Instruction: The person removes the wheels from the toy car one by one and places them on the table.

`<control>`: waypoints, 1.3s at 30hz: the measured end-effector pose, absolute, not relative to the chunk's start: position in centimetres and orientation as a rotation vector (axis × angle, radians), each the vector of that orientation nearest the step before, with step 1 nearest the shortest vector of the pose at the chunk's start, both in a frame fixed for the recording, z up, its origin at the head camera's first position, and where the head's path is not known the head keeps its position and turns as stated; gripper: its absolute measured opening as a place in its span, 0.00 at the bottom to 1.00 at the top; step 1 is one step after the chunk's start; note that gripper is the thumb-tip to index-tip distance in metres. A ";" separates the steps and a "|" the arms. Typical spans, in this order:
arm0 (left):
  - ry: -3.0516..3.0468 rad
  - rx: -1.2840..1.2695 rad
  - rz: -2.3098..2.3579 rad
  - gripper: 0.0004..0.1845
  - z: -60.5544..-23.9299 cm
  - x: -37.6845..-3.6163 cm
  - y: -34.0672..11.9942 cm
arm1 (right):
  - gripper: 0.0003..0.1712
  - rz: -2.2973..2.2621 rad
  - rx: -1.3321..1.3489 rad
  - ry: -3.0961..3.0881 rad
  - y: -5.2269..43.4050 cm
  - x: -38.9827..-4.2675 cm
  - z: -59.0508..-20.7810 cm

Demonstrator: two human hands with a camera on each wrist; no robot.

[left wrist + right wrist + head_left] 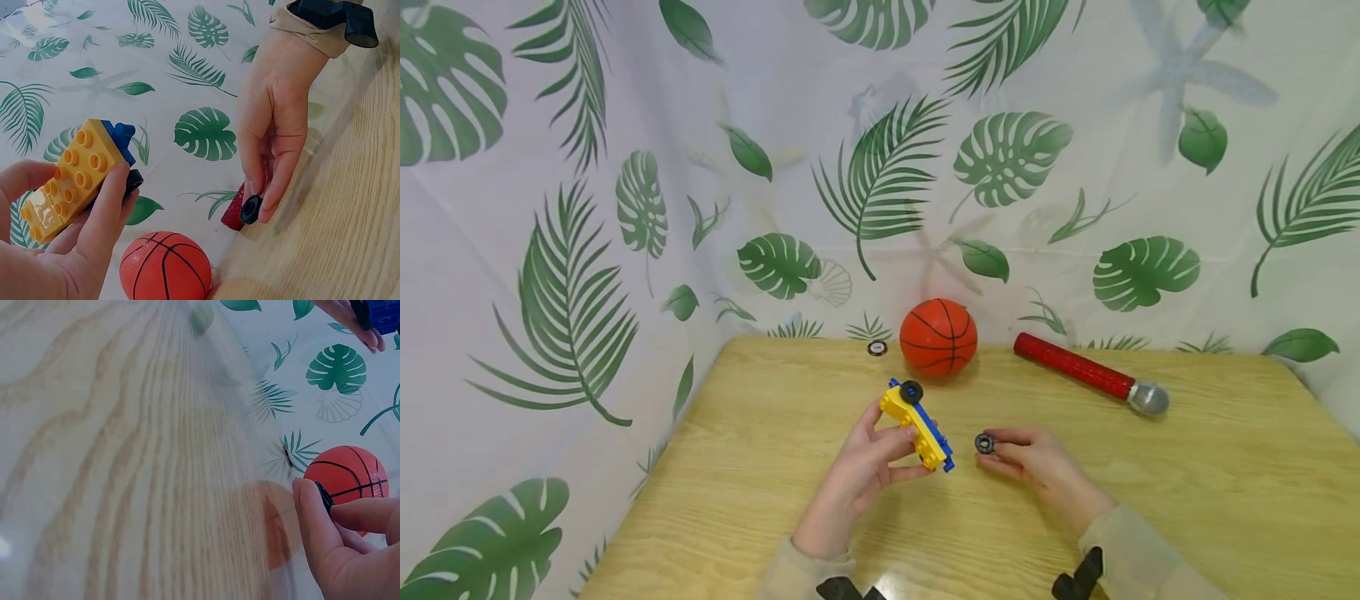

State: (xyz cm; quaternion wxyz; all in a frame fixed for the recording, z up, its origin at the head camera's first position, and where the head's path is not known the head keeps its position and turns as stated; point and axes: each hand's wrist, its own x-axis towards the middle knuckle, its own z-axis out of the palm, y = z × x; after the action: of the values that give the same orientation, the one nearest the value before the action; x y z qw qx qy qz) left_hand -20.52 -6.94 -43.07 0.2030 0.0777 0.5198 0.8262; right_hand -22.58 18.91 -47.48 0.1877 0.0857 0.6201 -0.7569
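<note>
My left hand (868, 458) holds a toy brick car (897, 407) above the table, tilted, its studded yellow body and blue strip showing. One black wheel (912, 392) sits at the car's far end. In the left wrist view, the thumb and fingers grip the studded yellow block (74, 178) from its sides. To the right, my right hand (1037, 462) pinches a loose black toy wheel (984, 443) between thumb and fingertips, apart from the car. The right wrist view shows this wheel (324, 497) mostly covered by the fingers, with the car's blue part (384, 314) cut off at the top corner.
A small orange basketball (938, 337) rests at the back of the wooden table (760, 433), just beyond the car. Left of it lies a round black-and-white disc (877, 348). A red toy microphone (1075, 367) lies at back right. Leaf-printed cloth (865, 225) hangs behind.
</note>
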 end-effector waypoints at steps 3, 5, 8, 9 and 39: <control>1.451 0.224 2.302 0.36 -43.1 -20.5 -6.8 | 0.28 -2.126 0.269 1.725 19.1 -22.6 -47.8; 1.452 0.229 2.303 0.36 -43.2 -20.5 -6.7 | 0.29 -2.120 0.268 1.720 19.2 -22.7 -47.9; 1.459 0.238 2.297 0.36 -43.2 -20.5 -6.6 | 0.29 -2.112 0.269 1.713 19.3 -22.8 -48.0; 1.460 0.237 2.294 0.36 -43.2 -20.5 -6.6 | 0.29 -2.103 0.260 1.720 19.3 -22.8 -48.0; 1.462 0.234 2.284 0.37 -43.5 -20.5 -6.6 | 0.23 -1.915 0.259 1.926 18.7 -22.8 -48.2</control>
State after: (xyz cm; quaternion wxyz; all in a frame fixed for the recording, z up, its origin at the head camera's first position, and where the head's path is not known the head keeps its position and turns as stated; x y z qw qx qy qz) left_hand -20.48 -6.62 -43.49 0.2082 0.0842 0.5253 0.8208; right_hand -22.78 18.70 -48.19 0.2051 0.0929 0.6910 -0.6869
